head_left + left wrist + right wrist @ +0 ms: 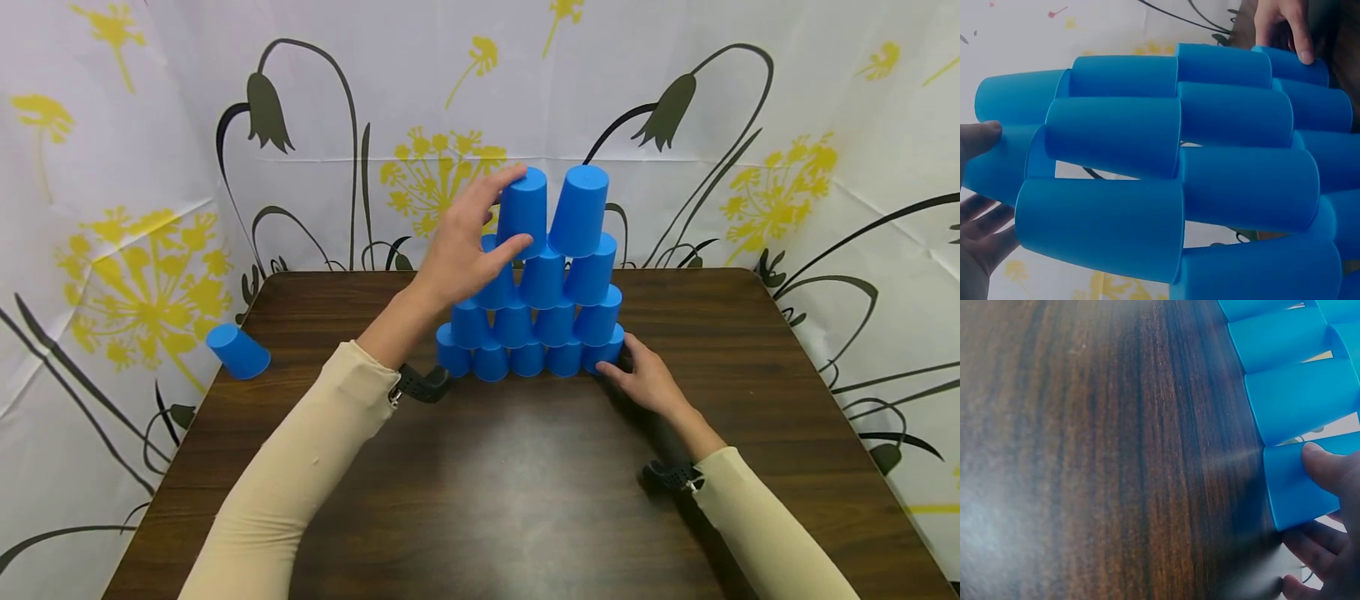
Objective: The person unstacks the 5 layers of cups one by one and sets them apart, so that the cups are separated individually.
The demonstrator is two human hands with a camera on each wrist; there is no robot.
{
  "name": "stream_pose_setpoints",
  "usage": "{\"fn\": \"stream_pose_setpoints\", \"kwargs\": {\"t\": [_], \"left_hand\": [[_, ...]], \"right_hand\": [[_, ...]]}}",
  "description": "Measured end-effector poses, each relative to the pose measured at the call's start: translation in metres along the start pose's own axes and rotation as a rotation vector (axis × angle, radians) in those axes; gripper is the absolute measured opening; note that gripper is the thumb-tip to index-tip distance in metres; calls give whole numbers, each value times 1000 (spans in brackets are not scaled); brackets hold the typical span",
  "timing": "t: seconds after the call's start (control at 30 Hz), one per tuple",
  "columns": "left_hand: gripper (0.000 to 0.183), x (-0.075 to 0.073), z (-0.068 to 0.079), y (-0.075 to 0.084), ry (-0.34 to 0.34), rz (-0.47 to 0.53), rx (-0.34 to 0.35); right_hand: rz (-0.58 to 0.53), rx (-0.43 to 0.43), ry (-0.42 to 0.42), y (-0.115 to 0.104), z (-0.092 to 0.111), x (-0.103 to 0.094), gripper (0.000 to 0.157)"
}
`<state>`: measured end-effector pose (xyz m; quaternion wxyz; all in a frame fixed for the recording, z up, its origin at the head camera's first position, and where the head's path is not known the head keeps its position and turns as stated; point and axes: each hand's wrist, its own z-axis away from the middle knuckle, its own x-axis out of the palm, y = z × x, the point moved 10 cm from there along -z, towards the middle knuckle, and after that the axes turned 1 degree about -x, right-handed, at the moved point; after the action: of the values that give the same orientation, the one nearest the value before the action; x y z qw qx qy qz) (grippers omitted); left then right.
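Blue plastic cups stand mouth down in a stacked wall of several rows on the wooden table. My left hand (467,250) grips the left cup (525,212) of the top row, thumb in front and fingers at its top and far side. Beside that one, a second top-row cup (582,212) stands slightly apart. At the base, my right hand (651,379) holds the rightmost bottom cup (604,352). In the right wrist view the thumb (1322,465) lies on this cup's near side, with the other fingers partly hidden behind it.
A lone blue cup (238,352) sits near the left edge of the brown table (510,492). Behind the table hangs a white curtain (450,83) with a flower print. Both wrists carry black bands, the left band (423,383) close to the bottom row.
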<state>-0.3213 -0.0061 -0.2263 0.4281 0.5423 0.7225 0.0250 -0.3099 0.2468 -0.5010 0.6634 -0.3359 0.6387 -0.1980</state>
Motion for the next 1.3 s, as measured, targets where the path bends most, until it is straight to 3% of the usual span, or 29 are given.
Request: {"fn": "stream_pose_setpoints", "kwargs": {"t": [0.3, 0.47, 0.57, 0.7, 0.9, 1.1, 1.3], "left_hand": [[65, 3, 0, 2, -10, 24, -51], [64, 0, 1, 6, 11, 62, -38], [64, -8, 5, 9, 39, 73, -33], [64, -34, 19, 9, 128, 40, -24], [67, -81, 57, -5, 276, -45, 7], [70, -123, 117, -57, 397, -165, -195], [65, -154, 186, -118, 488, -262, -408]], "right_hand": [[0, -3, 5, 0, 0, 0, 68], [1, 1, 5, 1, 0, -1, 68], [1, 3, 8, 2, 0, -2, 68], [-1, -7, 4, 0, -1, -1, 68], [0, -2, 4, 1, -1, -1, 68], [0, -2, 7, 2, -1, 0, 68], [-1, 5, 4, 4, -1, 0, 70]]}}
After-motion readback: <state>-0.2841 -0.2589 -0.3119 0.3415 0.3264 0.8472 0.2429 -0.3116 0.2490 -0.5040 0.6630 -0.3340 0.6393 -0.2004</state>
